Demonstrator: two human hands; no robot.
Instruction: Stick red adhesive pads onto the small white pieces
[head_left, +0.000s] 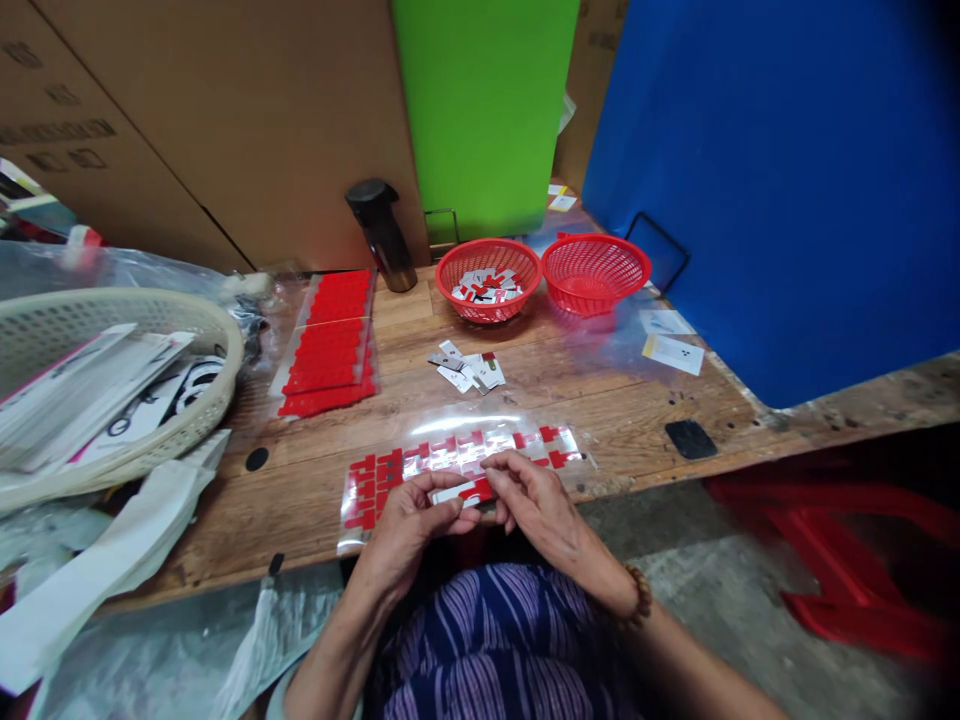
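Observation:
In front of my body, my left hand (409, 515) pinches a small white card (448, 494) by its left part. My right hand (541, 507) has its thumb and fingers closed on the red sticker (477, 491) at the card's right end. Beneath and behind both hands lies a clear sheet (346, 512) with rows of red T-shaped stickers; several spots on it show no red. A loose pile of small white and grey cards (466, 368) sits just beyond the sheet. My fingers cover part of the held card.
Farther back stand a red basket (489, 248) of red-and-white pieces and a second red basket (596, 268). Stacked red sticker sheets (330, 340) and a dark flask (384, 240) are left of them. A cream basket (234, 350) crowds the left; a blue panel (772, 200) rises at right.

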